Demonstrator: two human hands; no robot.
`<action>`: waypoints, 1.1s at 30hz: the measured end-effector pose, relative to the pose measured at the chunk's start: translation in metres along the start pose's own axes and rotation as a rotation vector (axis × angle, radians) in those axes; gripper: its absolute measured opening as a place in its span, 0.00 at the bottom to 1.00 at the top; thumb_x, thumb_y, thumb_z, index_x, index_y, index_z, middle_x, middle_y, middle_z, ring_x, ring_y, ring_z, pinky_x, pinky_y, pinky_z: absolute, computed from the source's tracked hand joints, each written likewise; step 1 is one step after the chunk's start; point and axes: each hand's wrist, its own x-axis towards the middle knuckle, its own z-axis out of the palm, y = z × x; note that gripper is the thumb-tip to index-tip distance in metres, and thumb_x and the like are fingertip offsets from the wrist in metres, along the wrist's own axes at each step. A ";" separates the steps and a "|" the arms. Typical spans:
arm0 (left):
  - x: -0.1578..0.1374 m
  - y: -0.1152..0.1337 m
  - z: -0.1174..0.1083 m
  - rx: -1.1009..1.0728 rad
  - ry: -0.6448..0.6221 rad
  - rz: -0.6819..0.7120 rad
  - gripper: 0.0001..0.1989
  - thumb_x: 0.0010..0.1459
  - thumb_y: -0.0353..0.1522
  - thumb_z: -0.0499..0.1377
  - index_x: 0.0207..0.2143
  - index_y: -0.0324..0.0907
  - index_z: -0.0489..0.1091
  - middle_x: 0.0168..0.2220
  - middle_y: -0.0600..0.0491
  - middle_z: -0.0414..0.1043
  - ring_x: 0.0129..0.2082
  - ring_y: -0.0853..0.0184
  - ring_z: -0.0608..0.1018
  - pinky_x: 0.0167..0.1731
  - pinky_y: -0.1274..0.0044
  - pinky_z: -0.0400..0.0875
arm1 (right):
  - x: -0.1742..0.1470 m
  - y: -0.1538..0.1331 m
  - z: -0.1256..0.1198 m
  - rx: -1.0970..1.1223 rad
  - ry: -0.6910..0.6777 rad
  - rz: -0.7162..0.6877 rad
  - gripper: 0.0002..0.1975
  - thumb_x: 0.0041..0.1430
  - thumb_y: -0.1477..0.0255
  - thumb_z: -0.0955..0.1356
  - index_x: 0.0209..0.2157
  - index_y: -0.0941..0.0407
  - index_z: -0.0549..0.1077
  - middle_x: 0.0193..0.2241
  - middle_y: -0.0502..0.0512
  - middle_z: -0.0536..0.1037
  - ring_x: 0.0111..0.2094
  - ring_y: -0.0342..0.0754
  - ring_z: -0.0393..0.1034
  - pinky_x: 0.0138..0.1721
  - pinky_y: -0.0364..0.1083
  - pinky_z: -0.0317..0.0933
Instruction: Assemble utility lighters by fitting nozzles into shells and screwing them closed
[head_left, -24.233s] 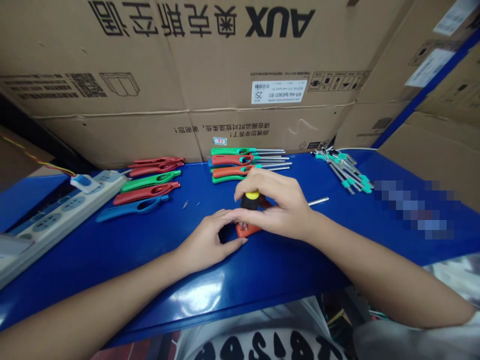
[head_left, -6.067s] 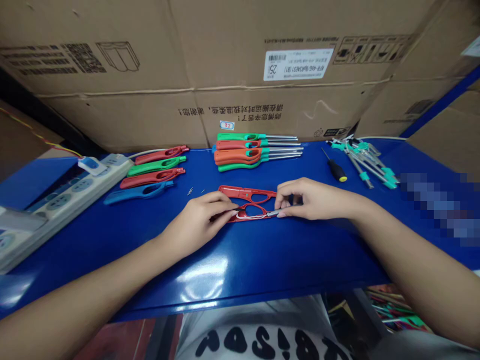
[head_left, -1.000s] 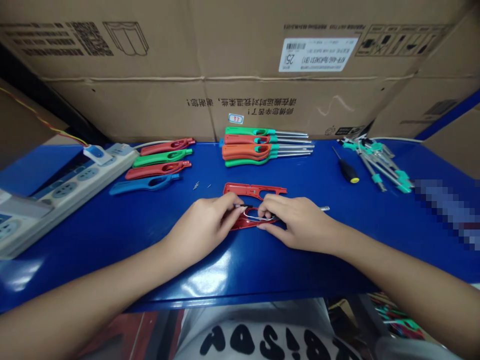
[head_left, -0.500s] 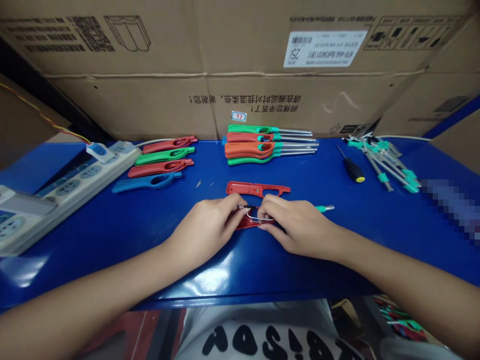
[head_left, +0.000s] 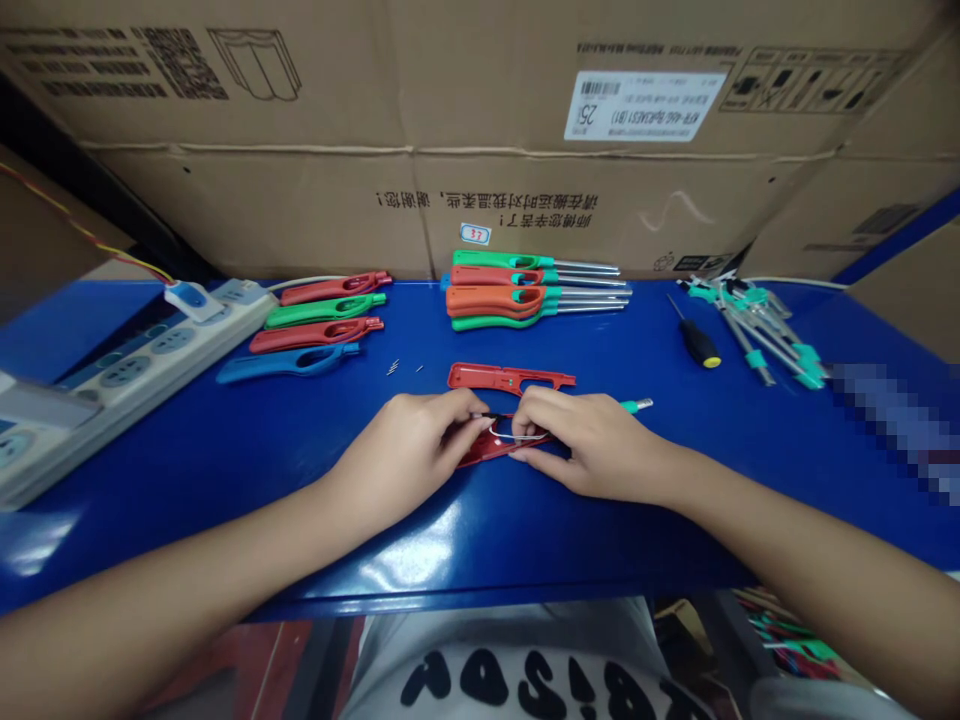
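Observation:
My left hand (head_left: 416, 435) is closed in a pinch on a small black part (head_left: 493, 416) with a thin white wire (head_left: 514, 437). Beneath the fingertips lies a red lighter shell half (head_left: 475, 456), partly covered by both hands. My right hand (head_left: 592, 445) has its fingers bent around the right part of this shell half, closed on it near the wire. Past the right knuckles sticks out a short green-and-metal tube end (head_left: 636, 405); the hand hides the rest. A second red shell half (head_left: 480, 376) lies just behind, inner side up.
Several coloured shells (head_left: 300, 362) lie at left beside a power strip (head_left: 150, 365). Lighters with metal tubes (head_left: 495, 302) are stacked at the back. Small screws (head_left: 393, 367) lie mid-table. To the right are a screwdriver (head_left: 699, 342) and a pile of tubes (head_left: 765, 325). Cardboard (head_left: 300, 210) stands behind.
The tube end by my right hand has shifted slightly left and away from me. More of the lower shell half shows below my left fingers. Both hands keep their grip.

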 end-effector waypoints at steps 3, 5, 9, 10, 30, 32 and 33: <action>0.000 0.000 -0.001 0.011 -0.014 0.000 0.07 0.67 0.31 0.58 0.39 0.42 0.77 0.33 0.56 0.81 0.30 0.68 0.81 0.31 0.78 0.68 | 0.000 0.001 -0.002 0.010 -0.002 0.000 0.07 0.65 0.68 0.68 0.42 0.55 0.68 0.39 0.51 0.75 0.36 0.45 0.70 0.33 0.43 0.57; 0.001 0.001 -0.001 0.007 -0.024 0.014 0.08 0.66 0.30 0.58 0.38 0.42 0.78 0.34 0.56 0.82 0.31 0.68 0.81 0.32 0.78 0.69 | 0.000 0.003 -0.003 -0.023 -0.004 -0.033 0.07 0.68 0.68 0.67 0.46 0.54 0.68 0.41 0.52 0.75 0.38 0.45 0.71 0.32 0.43 0.56; 0.002 0.001 -0.002 0.006 -0.031 0.037 0.08 0.66 0.29 0.58 0.39 0.43 0.79 0.35 0.55 0.82 0.32 0.67 0.82 0.33 0.78 0.70 | -0.001 0.005 -0.002 -0.149 -0.024 -0.125 0.08 0.71 0.68 0.62 0.47 0.51 0.71 0.46 0.54 0.74 0.37 0.45 0.70 0.29 0.43 0.52; 0.002 0.001 -0.003 0.008 -0.032 0.042 0.08 0.66 0.29 0.58 0.38 0.43 0.79 0.35 0.55 0.82 0.32 0.67 0.82 0.33 0.78 0.71 | -0.001 0.006 -0.002 -0.150 -0.020 -0.127 0.08 0.71 0.68 0.62 0.46 0.51 0.72 0.46 0.54 0.73 0.36 0.45 0.70 0.29 0.43 0.52; 0.003 0.001 -0.003 -0.013 -0.016 0.036 0.09 0.64 0.29 0.58 0.37 0.41 0.80 0.36 0.52 0.82 0.35 0.66 0.81 0.36 0.76 0.74 | 0.000 0.023 -0.024 0.576 -0.108 -0.091 0.09 0.62 0.69 0.72 0.30 0.59 0.72 0.33 0.50 0.71 0.25 0.37 0.58 0.27 0.40 0.56; 0.002 0.002 -0.003 -0.018 -0.010 0.027 0.09 0.64 0.29 0.58 0.37 0.41 0.79 0.36 0.52 0.81 0.34 0.66 0.81 0.35 0.77 0.74 | 0.000 0.025 -0.024 0.623 -0.115 -0.068 0.10 0.62 0.69 0.71 0.31 0.58 0.71 0.34 0.51 0.73 0.28 0.38 0.61 0.29 0.40 0.57; 0.002 0.002 -0.003 -0.019 -0.008 0.024 0.09 0.64 0.29 0.58 0.37 0.41 0.79 0.36 0.52 0.81 0.34 0.66 0.81 0.35 0.77 0.74 | 0.000 0.026 -0.025 0.642 -0.119 -0.051 0.10 0.63 0.68 0.71 0.31 0.58 0.71 0.34 0.51 0.74 0.29 0.39 0.63 0.30 0.41 0.58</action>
